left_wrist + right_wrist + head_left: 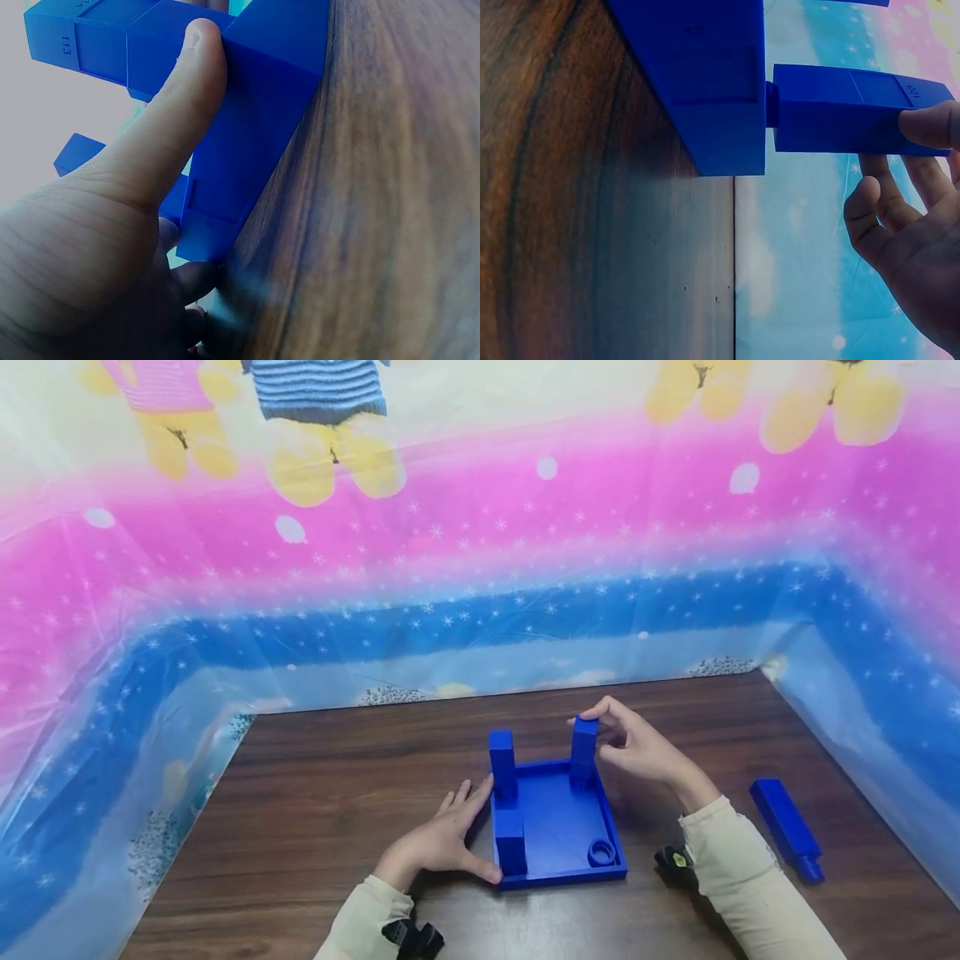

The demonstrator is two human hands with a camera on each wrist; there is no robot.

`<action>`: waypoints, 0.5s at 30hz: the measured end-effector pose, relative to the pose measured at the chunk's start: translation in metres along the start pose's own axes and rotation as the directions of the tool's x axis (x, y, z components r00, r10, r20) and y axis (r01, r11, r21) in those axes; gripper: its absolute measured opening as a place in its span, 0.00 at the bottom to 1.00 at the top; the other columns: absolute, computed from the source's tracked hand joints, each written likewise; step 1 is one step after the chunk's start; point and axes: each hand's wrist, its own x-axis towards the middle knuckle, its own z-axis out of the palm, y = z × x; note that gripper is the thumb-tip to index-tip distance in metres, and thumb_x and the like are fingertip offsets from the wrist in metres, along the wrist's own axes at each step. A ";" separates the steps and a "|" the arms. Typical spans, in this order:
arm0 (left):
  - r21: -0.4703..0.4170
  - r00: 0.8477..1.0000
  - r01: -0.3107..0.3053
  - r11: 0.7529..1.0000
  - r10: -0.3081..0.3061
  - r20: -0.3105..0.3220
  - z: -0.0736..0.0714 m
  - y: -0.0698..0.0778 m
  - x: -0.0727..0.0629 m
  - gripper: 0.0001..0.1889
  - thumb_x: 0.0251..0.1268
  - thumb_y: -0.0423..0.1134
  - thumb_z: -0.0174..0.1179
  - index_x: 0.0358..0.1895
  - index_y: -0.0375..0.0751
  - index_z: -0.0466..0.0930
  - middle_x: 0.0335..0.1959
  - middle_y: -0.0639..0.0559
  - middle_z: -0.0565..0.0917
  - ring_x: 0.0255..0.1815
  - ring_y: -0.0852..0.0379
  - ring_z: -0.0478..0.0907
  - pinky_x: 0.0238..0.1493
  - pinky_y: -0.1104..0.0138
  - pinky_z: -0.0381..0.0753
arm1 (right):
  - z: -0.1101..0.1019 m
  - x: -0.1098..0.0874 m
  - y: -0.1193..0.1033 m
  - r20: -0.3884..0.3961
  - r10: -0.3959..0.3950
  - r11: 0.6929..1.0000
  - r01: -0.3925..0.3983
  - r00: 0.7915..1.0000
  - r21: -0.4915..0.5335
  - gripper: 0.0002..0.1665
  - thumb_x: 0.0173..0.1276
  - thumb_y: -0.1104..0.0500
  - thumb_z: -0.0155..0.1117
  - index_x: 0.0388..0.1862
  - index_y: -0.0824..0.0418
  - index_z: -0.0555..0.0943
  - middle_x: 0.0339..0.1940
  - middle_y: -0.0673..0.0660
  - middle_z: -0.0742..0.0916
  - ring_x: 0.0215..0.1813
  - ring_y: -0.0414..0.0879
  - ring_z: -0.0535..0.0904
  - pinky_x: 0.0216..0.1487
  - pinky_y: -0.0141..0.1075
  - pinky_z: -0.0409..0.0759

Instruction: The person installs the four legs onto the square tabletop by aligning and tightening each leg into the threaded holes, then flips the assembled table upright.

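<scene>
A shallow blue square tray [558, 814] lies on the table, and blue square posts stand at three of its corners. My right hand [641, 745] pinches the top of the far-right post [584, 750] between thumb and fingers. In the right wrist view, a narrow round neck shows between that post [840, 112] and the tray [720, 82]. My left hand [442, 839] rests against the tray's left side, its straight thumb at the near-left corner and its fingers farther along. The far-left post [502, 762] and near-left post [512, 847] stand upright beside it.
A round socket [601, 852] rises from the tray's near-right corner. One loose blue post [787, 831] with a round peg lies on the wooden table [337, 793] to the right. A patterned cloth [487, 577] hangs behind and along the sides of the table.
</scene>
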 end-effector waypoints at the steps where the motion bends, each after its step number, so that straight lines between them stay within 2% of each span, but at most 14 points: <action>1: -0.002 1.000 0.001 1.000 -0.001 -0.002 0.000 0.000 0.000 0.72 0.49 0.56 0.84 0.88 0.43 0.36 0.88 0.44 0.44 0.87 0.38 0.28 0.83 0.41 0.31 | 0.000 0.000 0.000 -0.003 -0.002 1.000 0.002 1.000 -0.002 0.28 0.63 0.84 0.55 0.58 0.63 0.73 0.66 0.71 0.83 0.62 0.41 0.82 0.40 0.35 0.79; 10: 0.005 1.000 0.005 1.000 -0.005 -0.004 0.001 0.000 0.000 0.73 0.50 0.56 0.84 0.88 0.42 0.36 0.88 0.43 0.44 0.87 0.38 0.27 0.83 0.41 0.31 | 0.001 -0.001 -0.001 -0.020 0.014 1.000 -0.014 1.000 -0.020 0.26 0.64 0.81 0.57 0.58 0.64 0.73 0.64 0.69 0.85 0.59 0.54 0.84 0.46 0.40 0.81; 15: 0.002 1.000 -0.005 1.000 0.005 -0.004 0.002 0.000 0.000 0.72 0.50 0.53 0.84 0.88 0.41 0.35 0.88 0.42 0.43 0.87 0.37 0.27 0.83 0.41 0.30 | 0.001 -0.002 -0.002 -0.041 0.027 0.999 -0.028 0.999 -0.025 0.26 0.63 0.80 0.60 0.57 0.64 0.74 0.62 0.65 0.87 0.56 0.55 0.85 0.45 0.41 0.82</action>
